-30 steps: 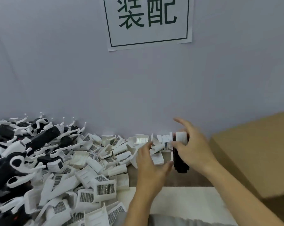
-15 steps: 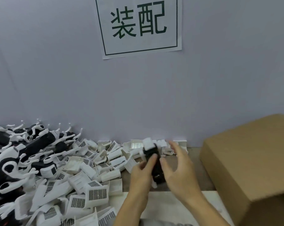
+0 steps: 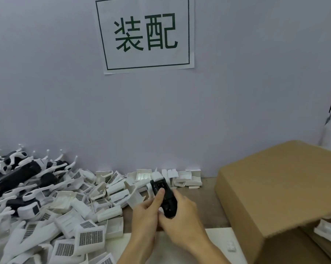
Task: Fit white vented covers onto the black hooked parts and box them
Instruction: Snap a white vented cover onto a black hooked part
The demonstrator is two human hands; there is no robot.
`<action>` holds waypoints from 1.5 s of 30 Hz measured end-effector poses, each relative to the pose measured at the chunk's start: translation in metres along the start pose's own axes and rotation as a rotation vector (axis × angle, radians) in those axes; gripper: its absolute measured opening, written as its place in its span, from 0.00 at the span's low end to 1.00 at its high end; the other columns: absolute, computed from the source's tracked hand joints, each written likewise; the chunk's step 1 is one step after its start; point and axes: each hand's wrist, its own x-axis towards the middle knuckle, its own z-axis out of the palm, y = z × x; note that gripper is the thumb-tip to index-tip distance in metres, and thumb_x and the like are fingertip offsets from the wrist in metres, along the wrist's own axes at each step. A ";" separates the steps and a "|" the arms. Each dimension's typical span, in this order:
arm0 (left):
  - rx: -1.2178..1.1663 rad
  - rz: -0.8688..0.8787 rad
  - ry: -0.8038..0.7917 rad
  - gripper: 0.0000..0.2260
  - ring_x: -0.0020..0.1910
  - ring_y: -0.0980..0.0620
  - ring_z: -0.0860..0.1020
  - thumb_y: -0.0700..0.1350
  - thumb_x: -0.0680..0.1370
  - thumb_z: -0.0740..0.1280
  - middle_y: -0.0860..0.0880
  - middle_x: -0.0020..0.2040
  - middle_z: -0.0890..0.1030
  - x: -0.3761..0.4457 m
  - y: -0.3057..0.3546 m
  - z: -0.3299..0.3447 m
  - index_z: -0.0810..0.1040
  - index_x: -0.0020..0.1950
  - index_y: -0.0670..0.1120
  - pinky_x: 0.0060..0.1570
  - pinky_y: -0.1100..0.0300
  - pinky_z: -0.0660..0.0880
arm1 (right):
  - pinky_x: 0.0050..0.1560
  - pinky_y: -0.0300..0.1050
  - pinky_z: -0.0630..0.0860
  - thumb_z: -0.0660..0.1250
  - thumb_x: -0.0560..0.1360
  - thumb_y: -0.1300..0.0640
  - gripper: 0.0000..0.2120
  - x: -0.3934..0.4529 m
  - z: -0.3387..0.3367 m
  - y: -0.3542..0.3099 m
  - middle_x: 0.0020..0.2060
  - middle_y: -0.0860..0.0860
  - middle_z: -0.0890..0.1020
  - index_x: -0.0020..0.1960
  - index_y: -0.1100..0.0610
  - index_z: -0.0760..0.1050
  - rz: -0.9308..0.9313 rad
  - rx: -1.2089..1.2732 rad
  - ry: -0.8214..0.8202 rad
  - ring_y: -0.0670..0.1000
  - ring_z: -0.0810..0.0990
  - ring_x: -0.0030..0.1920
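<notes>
Above the table (image 3: 208,204), both hands' grip encloses the black part (image 3: 163,197).

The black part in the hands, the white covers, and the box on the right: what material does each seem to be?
Black part: likely moulded plastic, dull sheen, crisp edges.
White covers: likely plastic too, matte, with fine gridded vents.
Box: brown cardboard, matte, its flap showing a rough cut edge.
</notes>
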 end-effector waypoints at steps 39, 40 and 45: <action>0.968 0.576 -0.272 0.14 0.53 0.60 0.78 0.39 0.78 0.65 0.61 0.53 0.81 -0.003 -0.011 0.006 0.73 0.59 0.55 0.53 0.60 0.76 | 0.33 0.34 0.76 0.77 0.70 0.53 0.12 0.008 -0.019 0.005 0.39 0.49 0.86 0.50 0.56 0.81 0.308 0.732 0.221 0.44 0.85 0.37; 0.937 0.565 -0.260 0.15 0.52 0.60 0.79 0.39 0.78 0.65 0.61 0.52 0.81 -0.003 -0.012 0.006 0.71 0.58 0.57 0.51 0.62 0.76 | 0.34 0.34 0.76 0.74 0.72 0.49 0.13 0.007 -0.019 0.004 0.39 0.48 0.86 0.51 0.56 0.80 0.289 0.710 0.213 0.44 0.84 0.39; 0.474 0.347 0.063 0.08 0.48 0.57 0.81 0.40 0.82 0.65 0.55 0.46 0.83 0.001 -0.008 0.007 0.75 0.52 0.54 0.47 0.60 0.77 | 0.66 0.50 0.73 0.58 0.82 0.44 0.18 0.004 -0.010 0.001 0.62 0.44 0.79 0.69 0.47 0.72 0.255 0.612 0.178 0.44 0.77 0.63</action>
